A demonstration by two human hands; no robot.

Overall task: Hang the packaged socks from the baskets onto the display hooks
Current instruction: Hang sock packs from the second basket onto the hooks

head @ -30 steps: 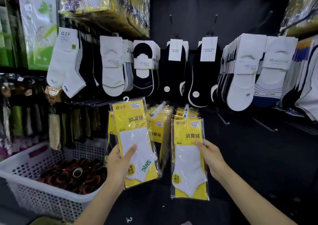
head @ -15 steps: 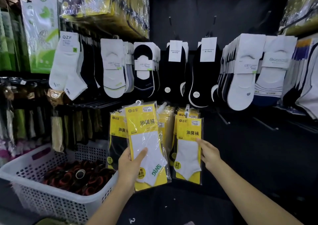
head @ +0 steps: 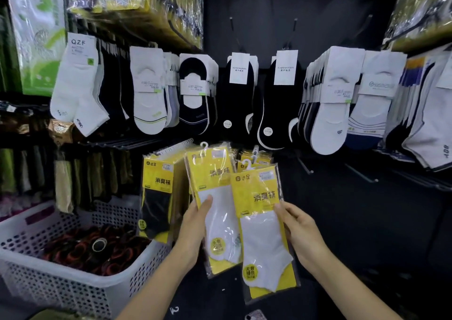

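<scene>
Between our hands: two yellow sock packs, side by side, the right one overlapping the front of the left one's right edge.
Left hand (head: 195,224): we grip the left sock pack (head: 215,187) by its left edge, thumb curled onto the clear front, the other fingers hidden behind it.
Left sock pack: long axis near upright, top leaning a little away from the right hand; its white plastic hanger points up, and the white sock inside has its cuff up.
Right hand (head: 299,229): we pinch the right sock pack (head: 265,241) at its right edge, thumb on the front, fingers behind.
Right sock pack: lower than the left pack, long axis near upright with the bottom swung slightly toward the right hand; hanger up, cuff up.
Hung black-sock pack (head: 157,192): just beyond the left hand's outer side, on the display, hanging straight down.
More yellow packs (head: 255,159): hanging behind, above both hands.
Bare display hook (head: 304,166): above the right hand, jutting from the dark wall.
White perforated basket (head: 73,283): outside the left forearm, holding dark red-and-black items that we cannot identify.
</scene>
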